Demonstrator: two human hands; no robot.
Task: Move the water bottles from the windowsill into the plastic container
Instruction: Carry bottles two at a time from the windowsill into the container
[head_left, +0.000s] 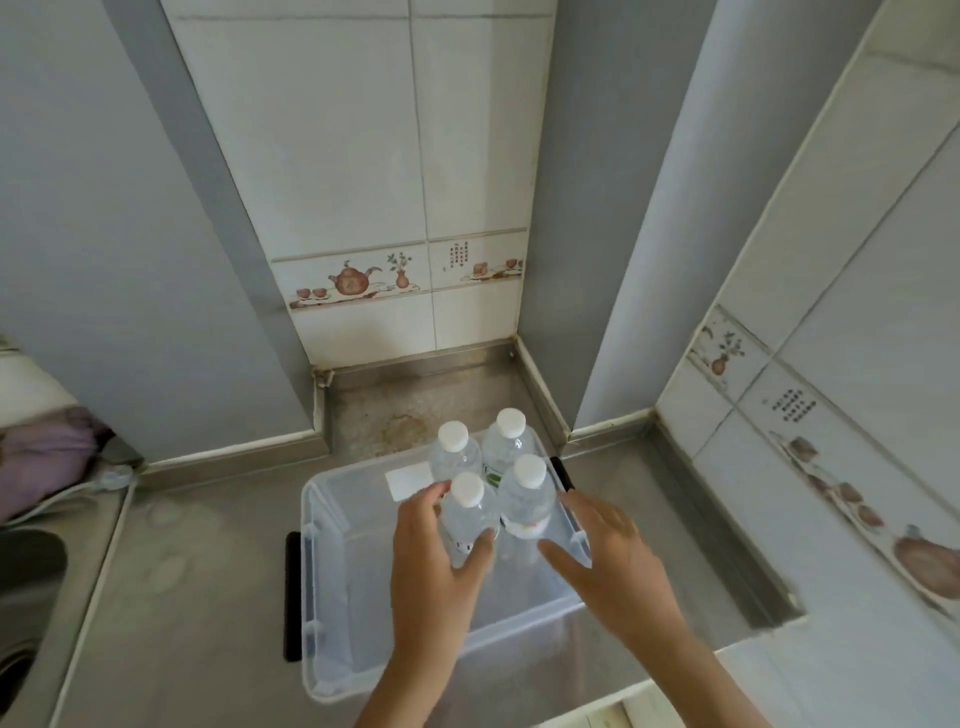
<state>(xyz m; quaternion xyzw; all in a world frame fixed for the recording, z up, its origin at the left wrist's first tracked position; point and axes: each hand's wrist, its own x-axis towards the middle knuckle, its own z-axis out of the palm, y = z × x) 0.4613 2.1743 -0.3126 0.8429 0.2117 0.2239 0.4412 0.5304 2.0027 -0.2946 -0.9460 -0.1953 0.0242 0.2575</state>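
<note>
Left hand (436, 566) clasping unreadably labelled bottle (467, 519) in container (322, 597); right hand (608, 556) spread.

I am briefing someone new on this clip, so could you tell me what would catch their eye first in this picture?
Four clear water bottles with white caps stand upright, bunched in the far right corner of a clear plastic container on the steel counter. The left hand grips the near-left bottle, while the right hand hovers open beside the cluster. Behind, a tile border shows a painted teapot.
</note>
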